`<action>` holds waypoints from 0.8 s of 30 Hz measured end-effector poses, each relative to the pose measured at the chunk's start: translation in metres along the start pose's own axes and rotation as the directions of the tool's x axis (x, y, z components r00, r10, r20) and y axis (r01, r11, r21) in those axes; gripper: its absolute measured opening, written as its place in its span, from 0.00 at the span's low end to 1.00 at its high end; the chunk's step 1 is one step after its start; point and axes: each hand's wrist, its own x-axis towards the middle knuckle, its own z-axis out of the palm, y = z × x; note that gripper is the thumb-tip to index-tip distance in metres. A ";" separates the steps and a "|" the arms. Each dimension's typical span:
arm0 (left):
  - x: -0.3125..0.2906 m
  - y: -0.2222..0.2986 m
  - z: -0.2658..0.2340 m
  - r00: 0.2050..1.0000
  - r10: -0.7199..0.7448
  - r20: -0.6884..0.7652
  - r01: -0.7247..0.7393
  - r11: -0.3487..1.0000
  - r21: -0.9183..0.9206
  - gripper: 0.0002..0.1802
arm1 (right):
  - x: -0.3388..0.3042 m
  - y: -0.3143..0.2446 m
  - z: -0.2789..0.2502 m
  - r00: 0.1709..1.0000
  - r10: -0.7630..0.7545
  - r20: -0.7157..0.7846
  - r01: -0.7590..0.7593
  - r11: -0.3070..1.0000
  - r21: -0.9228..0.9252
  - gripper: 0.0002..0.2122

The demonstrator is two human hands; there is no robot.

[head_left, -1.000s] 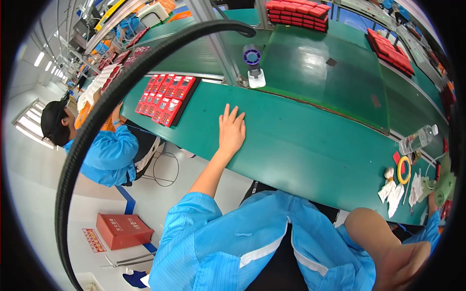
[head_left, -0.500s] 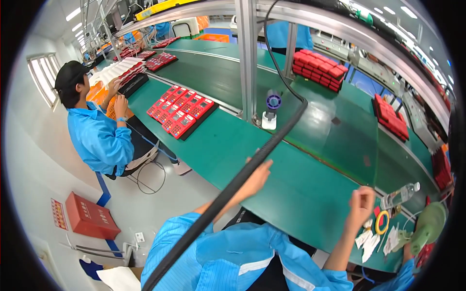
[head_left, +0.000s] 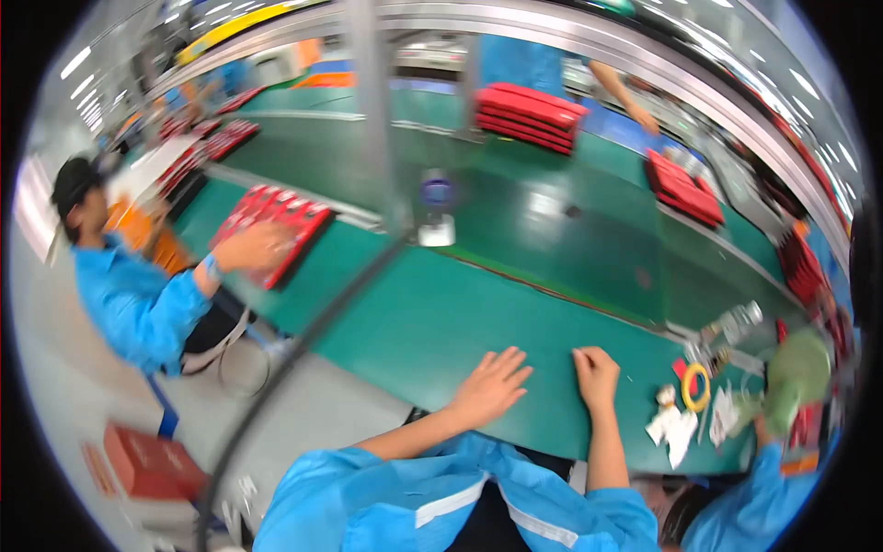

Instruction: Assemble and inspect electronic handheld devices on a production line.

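My left hand (head_left: 494, 384) lies over the near part of the green table (head_left: 441, 313), palm down with its fingers spread and nothing in them. To its right my right hand (head_left: 598, 375) is closed, fingers curled in; whether it holds anything small is hidden. Right of that hand are crumpled white pieces (head_left: 673, 432), perhaps gloves or tissue, and a yellow ring-shaped roll (head_left: 696, 387). A clear plastic bottle (head_left: 736, 322) lies behind them.
At left, a co-worker's hand (head_left: 258, 247) reaches over a tray of red devices (head_left: 299, 230). Red stacks (head_left: 529, 115) stand at the back. A metal post (head_left: 368, 120) and a blurred black cable (head_left: 322, 322) cross the view. A green fan-like object (head_left: 798, 373) is at right.
The view has shifted. My left hand has come further over the table with fingers spread, and my right hand is closer to it. The co-worker's hand has moved onto the red devices.
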 end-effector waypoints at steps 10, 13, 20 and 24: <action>0.009 0.008 -0.013 1.000 0.001 0.026 0.001 0.998 -0.065 0.24 | -0.004 0.002 -0.008 0.994 0.100 0.032 -0.101 0.995 0.019 0.06; 0.009 0.008 -0.014 1.000 0.000 0.013 0.001 0.997 -0.079 0.23 | -0.002 0.003 -0.007 0.998 0.049 0.025 -0.049 0.998 0.036 0.05; 0.009 0.010 -0.017 1.000 -0.013 0.019 0.015 0.997 -0.081 0.23 | -0.004 0.001 -0.007 0.999 0.037 0.023 -0.038 0.997 0.071 0.05; 0.009 0.010 -0.016 1.000 -0.004 0.013 0.005 0.997 -0.079 0.23 | -0.004 0.000 -0.010 0.998 0.052 0.035 -0.054 0.997 0.054 0.06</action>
